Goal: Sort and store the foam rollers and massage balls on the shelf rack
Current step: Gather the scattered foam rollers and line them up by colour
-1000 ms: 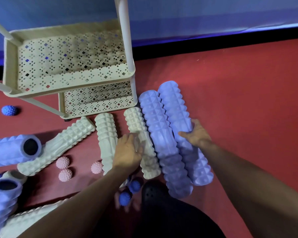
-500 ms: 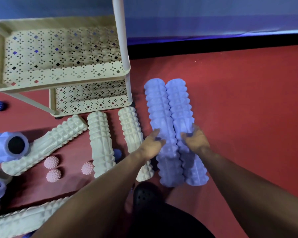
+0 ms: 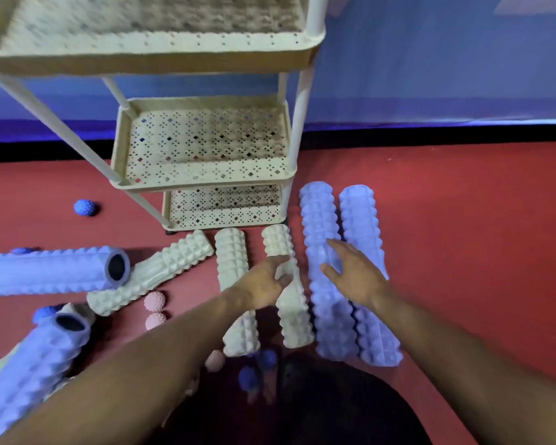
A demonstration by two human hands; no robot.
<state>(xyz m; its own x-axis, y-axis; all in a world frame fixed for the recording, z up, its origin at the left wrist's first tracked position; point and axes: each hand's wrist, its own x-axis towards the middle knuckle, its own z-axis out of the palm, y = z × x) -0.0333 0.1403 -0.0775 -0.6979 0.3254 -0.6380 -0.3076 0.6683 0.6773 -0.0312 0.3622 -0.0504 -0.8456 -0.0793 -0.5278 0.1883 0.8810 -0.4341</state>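
Observation:
Two long purple foam rollers (image 3: 318,220) (image 3: 360,220) lie side by side on the red floor, right of the cream shelf rack (image 3: 203,179). My right hand (image 3: 357,277) hovers over them with its fingers spread, holding nothing. My left hand (image 3: 264,284) grips the left side of a cream roller (image 3: 278,242) lying beside the purple pair. Another cream roller (image 3: 231,252) lies just left of it, and a third (image 3: 174,264) lies tilted. Pink spiky balls (image 3: 154,300) and blue spiky balls (image 3: 267,359) are scattered near my feet.
Two hollow purple rollers (image 3: 45,271) (image 3: 29,364) lie at the left. A lone blue ball (image 3: 84,207) sits left of the rack. The rack's perforated shelves hold nothing visible. Bare red floor stretches to the right, up to a blue wall.
Both hands let go of the purple rollers, which now lie parallel. My left hand moved left onto the cream roller. My head rose, showing more of the rack.

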